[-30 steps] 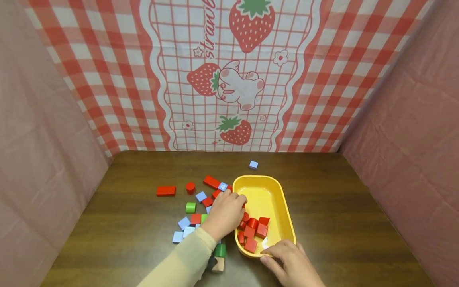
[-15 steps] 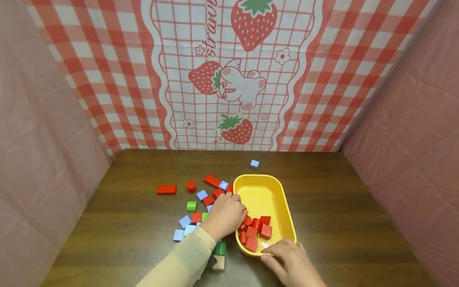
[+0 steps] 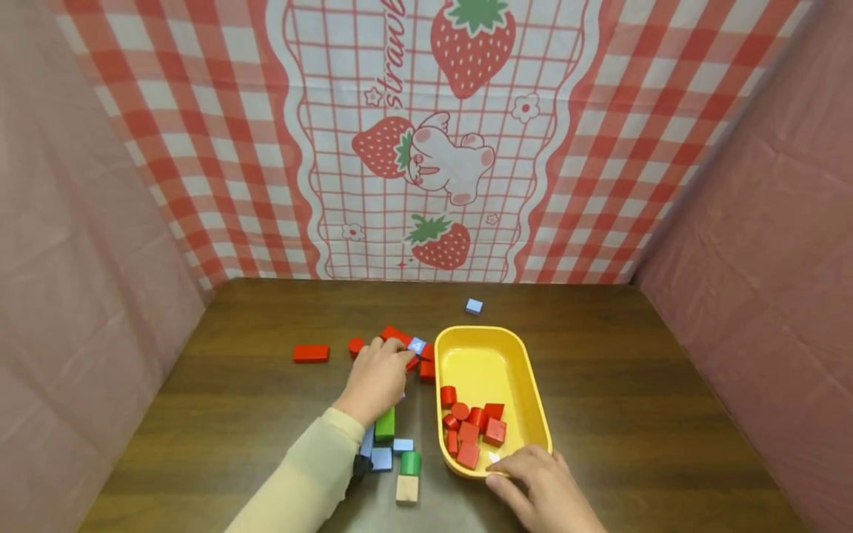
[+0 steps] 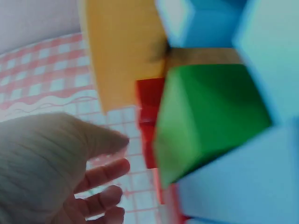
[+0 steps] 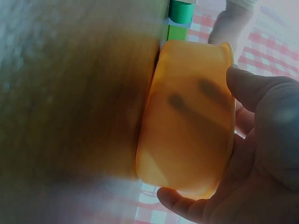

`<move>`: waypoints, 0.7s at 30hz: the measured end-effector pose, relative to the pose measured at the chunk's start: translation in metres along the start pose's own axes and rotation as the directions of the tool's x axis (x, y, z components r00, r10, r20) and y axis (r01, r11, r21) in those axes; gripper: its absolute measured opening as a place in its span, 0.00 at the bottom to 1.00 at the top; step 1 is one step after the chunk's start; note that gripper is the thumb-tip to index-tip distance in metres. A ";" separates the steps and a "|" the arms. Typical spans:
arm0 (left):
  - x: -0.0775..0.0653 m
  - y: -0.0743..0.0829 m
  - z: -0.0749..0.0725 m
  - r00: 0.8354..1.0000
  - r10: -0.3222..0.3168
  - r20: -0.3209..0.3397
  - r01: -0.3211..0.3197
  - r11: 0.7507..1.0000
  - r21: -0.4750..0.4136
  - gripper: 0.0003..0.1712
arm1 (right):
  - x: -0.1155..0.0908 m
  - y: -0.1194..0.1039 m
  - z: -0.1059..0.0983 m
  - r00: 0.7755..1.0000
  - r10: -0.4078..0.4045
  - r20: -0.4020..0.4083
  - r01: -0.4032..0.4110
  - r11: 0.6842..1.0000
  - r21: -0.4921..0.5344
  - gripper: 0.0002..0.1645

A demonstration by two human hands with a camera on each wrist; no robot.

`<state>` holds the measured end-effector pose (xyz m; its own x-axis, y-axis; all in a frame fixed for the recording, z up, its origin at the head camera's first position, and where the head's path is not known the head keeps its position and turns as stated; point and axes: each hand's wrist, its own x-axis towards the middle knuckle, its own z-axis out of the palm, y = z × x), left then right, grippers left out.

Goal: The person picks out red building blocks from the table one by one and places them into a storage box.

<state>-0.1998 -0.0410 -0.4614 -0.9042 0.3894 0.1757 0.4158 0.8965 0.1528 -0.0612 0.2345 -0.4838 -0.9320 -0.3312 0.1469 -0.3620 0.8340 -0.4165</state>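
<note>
Away from the left wall of the yellow tray (image 3: 481,368), the left hand (image 3: 375,377) has shifted over the loose blocks (image 3: 385,425) on the surface (image 3: 640,392), its fingers slightly parted with nothing visible between them. Nearest, the right hand (image 3: 543,485) grips the tray's near corner, presumably to steady it, while glossy red blocks (image 3: 469,433), both squared and rounded, cluster inside at the near-left end; one pale-blue block (image 3: 474,306) lies beyond the far rim.

Blurred green block (image 4: 212,107), lettering (image 3: 395,58) cut off above, sleeve (image 3: 300,470) cropped below
</note>
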 end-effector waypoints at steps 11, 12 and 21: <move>-0.001 0.012 0.016 0.995 0.095 0.038 -0.096 0.995 0.029 0.14 | 0.000 0.000 -0.001 1.000 0.009 0.029 -0.009 1.000 0.002 0.06; -0.001 0.013 0.016 0.994 0.102 0.044 -0.103 0.994 0.022 0.13 | 0.000 0.000 -0.001 1.000 0.009 0.026 -0.009 1.000 0.001 0.07; -0.002 0.018 0.000 0.994 -0.028 -0.103 0.025 0.999 -0.030 0.15 | -0.001 0.000 -0.001 1.000 0.008 0.013 -0.008 1.000 0.002 0.05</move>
<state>-0.1902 -0.0256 -0.4591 -0.9004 0.3407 0.2707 0.3961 0.8992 0.1860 -0.0605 0.2351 -0.4825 -0.9347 -0.3300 0.1319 -0.3543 0.8358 -0.4194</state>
